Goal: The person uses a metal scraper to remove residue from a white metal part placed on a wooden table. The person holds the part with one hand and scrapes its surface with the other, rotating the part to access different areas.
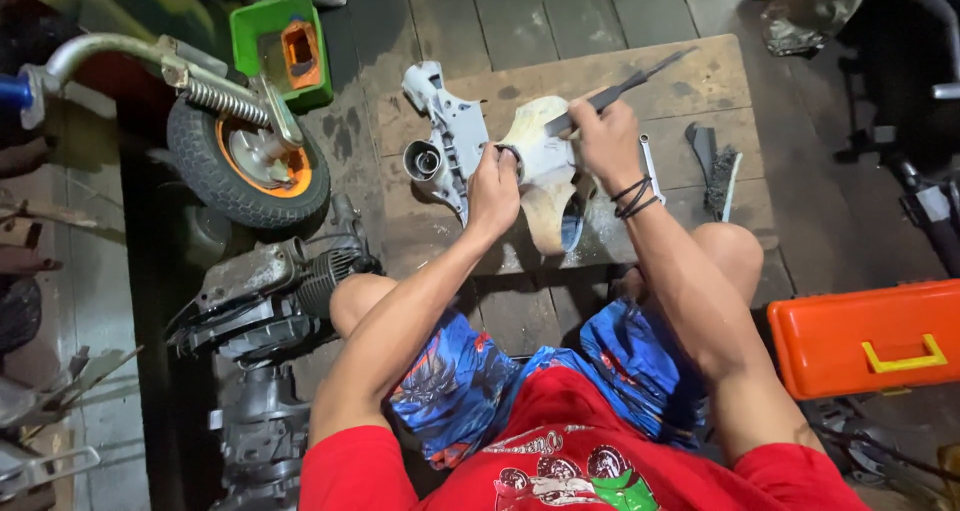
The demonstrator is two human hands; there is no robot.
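1. A person in a red shirt and blue patterned shorts sits on a wooden floor, knees apart, seen from above.
2. A pale metal casting [545, 161], with a ragged, chipped lower edge, lies on a board [700, 81] between the knees.
3. The left hand [495, 186] grips the casting's left side, fingers curled tight around a round opening.
4. The right hand [605, 141] is closed in a fist on a long dark file [620, 89], its tip slanting up and away over the board.
5. The casting looks stiff, fairly heavy and sharp-edged; its thick rounded boss seems the safest hold.
6. Beside it lies a grey housing [445, 136]. A wire brush [718, 166] lies to the right.
7. A small wheel [245, 161] and an engine [275, 281] lie on the left, an orange toolbox [865, 336] on the right.
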